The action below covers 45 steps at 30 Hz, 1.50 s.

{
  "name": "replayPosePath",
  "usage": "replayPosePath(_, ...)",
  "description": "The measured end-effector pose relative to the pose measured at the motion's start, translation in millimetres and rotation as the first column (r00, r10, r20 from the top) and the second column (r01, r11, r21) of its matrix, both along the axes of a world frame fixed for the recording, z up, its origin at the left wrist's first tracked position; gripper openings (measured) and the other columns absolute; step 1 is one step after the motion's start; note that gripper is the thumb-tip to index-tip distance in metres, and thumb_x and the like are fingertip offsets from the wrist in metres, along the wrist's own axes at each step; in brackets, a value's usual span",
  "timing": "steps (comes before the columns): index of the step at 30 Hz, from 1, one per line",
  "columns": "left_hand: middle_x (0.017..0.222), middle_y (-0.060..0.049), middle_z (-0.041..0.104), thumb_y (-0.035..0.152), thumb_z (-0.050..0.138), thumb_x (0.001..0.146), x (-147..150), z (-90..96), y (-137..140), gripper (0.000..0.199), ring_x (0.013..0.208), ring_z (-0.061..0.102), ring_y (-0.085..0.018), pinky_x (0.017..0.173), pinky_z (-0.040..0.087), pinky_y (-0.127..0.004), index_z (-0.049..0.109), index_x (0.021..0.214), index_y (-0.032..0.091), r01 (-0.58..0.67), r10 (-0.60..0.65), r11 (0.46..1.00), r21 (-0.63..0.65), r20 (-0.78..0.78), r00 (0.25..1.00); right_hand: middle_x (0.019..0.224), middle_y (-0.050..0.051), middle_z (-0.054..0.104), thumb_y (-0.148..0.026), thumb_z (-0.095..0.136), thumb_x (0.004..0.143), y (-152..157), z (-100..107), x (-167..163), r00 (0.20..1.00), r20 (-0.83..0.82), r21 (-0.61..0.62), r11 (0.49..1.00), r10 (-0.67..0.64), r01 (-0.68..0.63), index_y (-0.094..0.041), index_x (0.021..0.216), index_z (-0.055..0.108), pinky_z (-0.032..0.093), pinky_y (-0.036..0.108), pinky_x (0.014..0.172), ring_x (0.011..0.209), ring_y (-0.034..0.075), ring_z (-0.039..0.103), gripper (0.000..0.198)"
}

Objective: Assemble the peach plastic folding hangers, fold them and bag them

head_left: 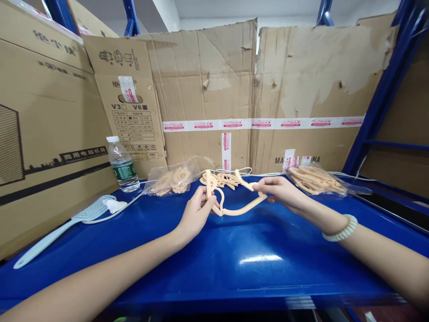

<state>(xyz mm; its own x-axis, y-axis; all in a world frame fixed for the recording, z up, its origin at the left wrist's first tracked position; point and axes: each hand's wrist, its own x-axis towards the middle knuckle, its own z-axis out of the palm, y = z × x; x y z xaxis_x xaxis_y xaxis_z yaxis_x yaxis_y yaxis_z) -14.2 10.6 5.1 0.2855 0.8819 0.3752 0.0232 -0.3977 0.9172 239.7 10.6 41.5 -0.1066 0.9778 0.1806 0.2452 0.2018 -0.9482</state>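
Observation:
A thin, peach-coloured curved strip [243, 210], like a foam or rubber outline shape with a loop at one end, is held up above the blue tabletop between my two hands. My left hand [200, 206] is closed around its looped left end. The fingers of my right hand [276, 190] pinch its right side, where a shorter piece rises up and left; I cannot tell whether that is a separate piece. Just behind the strip lies a small pile of similar peach pieces [228, 180] on the table.
Clear plastic bags of peach pieces lie at left [174, 179] and right [317, 179]. Further left are a water bottle [124, 172] and a pale blue hairbrush [67, 228]. A white cable runs along the back. Cardboard panels [208, 89] wall in the blue table [201, 273]; a dark flat object [398, 210] lies far right.

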Motion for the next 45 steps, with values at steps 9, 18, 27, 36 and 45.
replayPosePath(9,0.084,-0.002,0.058,0.045,0.051,0.087,2,2.5,-11,0.027,0.075,0.055,-0.016,0.068,0.045,-0.027,0.051,0.084,0.018,0.044,0.001,0.988,0.148,-0.292,0.957,0.077,0.001,0.066,-0.031,0.083,0.062,2,-12,-5,0.932,-0.309,-0.100,0.968,0.189,-0.229,-0.017,0.078,0.057,0.056,0.023,0.064,0.071,0.013,0.066,0.034)
replayPosePath(18,0.087,-0.005,0.063,0.054,0.053,0.085,8,3.3,-21,0.037,0.072,0.062,-0.016,0.067,0.047,-0.028,0.043,0.084,0.018,0.371,-0.399,0.908,-0.194,-0.137,0.906,0.075,0.002,0.068,-0.033,0.082,0.064,-12,-26,-29,0.937,-0.186,0.022,0.955,0.295,-0.296,-0.014,0.079,0.066,0.058,0.027,0.067,0.071,0.015,0.068,0.030)
replayPosePath(27,0.074,-0.001,0.060,0.037,0.055,0.086,8,3.9,-21,0.025,0.063,0.050,-0.011,0.057,0.037,-0.021,0.062,0.095,0.014,0.316,-0.362,0.926,-0.207,-0.253,0.897,0.079,0.003,0.064,-0.035,0.071,0.077,-24,-26,-37,0.926,0.045,0.264,0.890,0.374,-0.372,-0.016,0.079,0.068,0.055,0.026,0.059,0.065,0.013,0.062,0.019)
replayPosePath(36,0.065,0.004,0.046,0.037,0.038,0.095,6,10.3,-28,0.034,0.062,0.041,-0.011,0.059,0.031,-0.022,0.055,0.075,0.015,0.315,-0.260,0.949,0.009,-0.544,0.798,0.085,0.007,0.067,-0.022,0.052,0.093,-32,-22,-33,0.849,0.488,0.613,0.614,0.201,-0.497,-0.016,0.091,0.067,0.051,0.028,0.072,0.081,0.016,0.062,0.016)
replayPosePath(45,0.060,0.005,0.043,0.031,0.033,0.097,8,11.2,-31,0.035,0.057,0.039,-0.009,0.057,0.028,-0.022,0.043,0.066,0.016,0.340,-0.199,0.935,0.098,-0.648,0.735,0.084,0.009,0.063,-0.008,0.035,0.093,-34,-25,-31,0.751,0.660,0.669,0.433,0.028,-0.604,-0.014,0.091,0.062,0.046,0.026,0.064,0.074,0.015,0.056,0.028)
